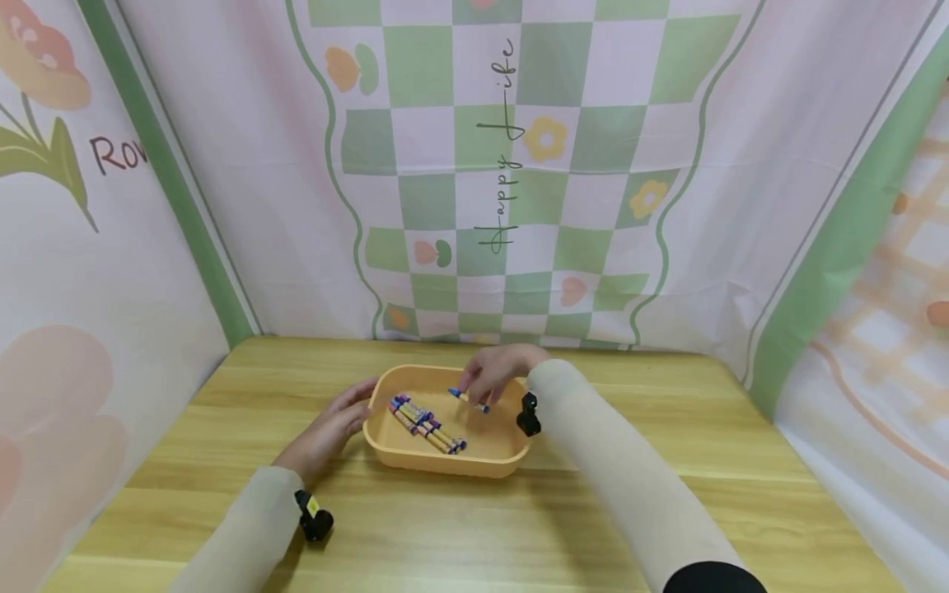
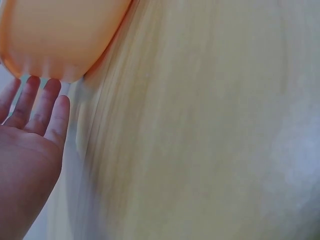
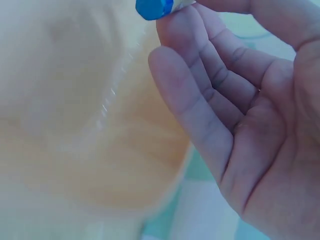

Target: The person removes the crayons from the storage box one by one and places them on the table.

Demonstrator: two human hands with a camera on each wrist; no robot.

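A blue crayon (image 1: pixel 454 393) with a pale wrapper is pinched between the thumb and fingers of my right hand (image 1: pixel 495 371). This hand is over the right half of a shallow orange-yellow basket (image 1: pixel 445 464). In the right wrist view the blue end of the crayon (image 3: pixel 151 7) shows at the top edge; the rest is mostly cut off or covered. Several wrapped crayons (image 1: pixel 430 428) lie bunched together on the basket's floor, left of centre. My left hand (image 1: pixel 329 430) rests against the basket's left end, its fingers nearly straight; in the left wrist view the fingertips meet the basket wall (image 2: pixel 65 35).
The basket stands on a wood-grain table (image 1: pixel 415 535). Behind it hangs a green-and-white checked cloth (image 1: pixel 489 189), with more printed cloth at both sides. Small black wrist cameras sit on both cuffs, the right one (image 1: pixel 529 414) close to the basket's right rim.
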